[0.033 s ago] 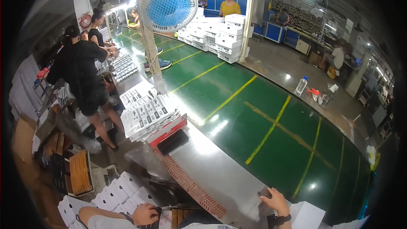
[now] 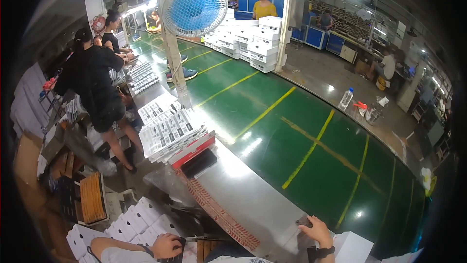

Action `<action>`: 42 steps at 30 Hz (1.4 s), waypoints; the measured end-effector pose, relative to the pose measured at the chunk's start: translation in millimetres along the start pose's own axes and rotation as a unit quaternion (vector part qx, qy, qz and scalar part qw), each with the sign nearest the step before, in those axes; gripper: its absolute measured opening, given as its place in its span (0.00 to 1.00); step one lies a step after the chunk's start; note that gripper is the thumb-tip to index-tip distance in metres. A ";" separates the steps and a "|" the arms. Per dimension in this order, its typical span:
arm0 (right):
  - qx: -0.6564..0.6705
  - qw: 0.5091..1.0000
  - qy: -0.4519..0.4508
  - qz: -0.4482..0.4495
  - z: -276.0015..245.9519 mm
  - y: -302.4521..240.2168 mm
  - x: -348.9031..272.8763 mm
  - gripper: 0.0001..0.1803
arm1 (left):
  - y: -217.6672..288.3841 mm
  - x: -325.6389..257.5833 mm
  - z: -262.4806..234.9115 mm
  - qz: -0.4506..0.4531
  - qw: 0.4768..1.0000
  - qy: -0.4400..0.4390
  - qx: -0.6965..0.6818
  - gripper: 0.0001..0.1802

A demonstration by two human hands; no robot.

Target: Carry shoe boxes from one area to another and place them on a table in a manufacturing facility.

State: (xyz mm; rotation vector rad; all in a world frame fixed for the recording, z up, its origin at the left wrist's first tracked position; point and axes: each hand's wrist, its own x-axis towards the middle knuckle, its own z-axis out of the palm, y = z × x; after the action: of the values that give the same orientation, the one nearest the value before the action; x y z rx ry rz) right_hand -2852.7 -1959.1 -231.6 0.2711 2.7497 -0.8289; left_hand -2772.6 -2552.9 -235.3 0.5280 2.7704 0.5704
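Note:
At the lower edge, my left hand has its fingers curled over a dark object, mostly hidden beneath it. My right hand rests at the edge of the metal bench, thumb and fingers apart, nothing held. A small dark spot lies by its fingertips. Beside the right wrist stands a white box. White boxes with dark round marks sit near my left arm. On the bench lies a black flat device, against a red box with printed white sheets stacked by it.
A green conveyor belt with yellow lines runs beyond the bench, carrying shoes. A fan hangs on a post. White shoe boxes are piled across the belt, and a bottle stands at its far edge. A co-worker stands left.

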 end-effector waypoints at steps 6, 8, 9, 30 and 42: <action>0.014 1.000 0.021 0.015 -7.6 -19.7 4.7 0.42 | -18.6 -2.5 16.7 -0.008 0.999 -0.031 0.026 0.14; 0.021 0.999 0.023 0.025 -16.5 -34.2 1.1 0.40 | -16.8 -1.7 19.6 -0.014 0.999 -0.015 0.031 0.12; 0.019 1.000 0.011 0.010 -16.3 -31.9 2.2 0.40 | -16.3 1.7 16.1 -0.012 0.999 -0.031 0.027 0.12; 0.507 0.832 0.212 0.081 61.9 8.3 74.4 0.10 | -10.9 -0.2 13.1 -0.039 0.999 -0.022 -0.019 0.12; 0.413 0.868 0.276 0.006 49.0 17.7 93.9 0.10 | -13.1 4.5 11.3 -0.032 0.999 -0.032 -0.029 0.12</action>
State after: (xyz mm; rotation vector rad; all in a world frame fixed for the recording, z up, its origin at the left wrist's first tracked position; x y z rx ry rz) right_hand -2928.2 -1962.5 -307.8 0.7801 2.6422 -2.1875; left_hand -2776.9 -2558.6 -251.6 0.4347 2.6908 0.6050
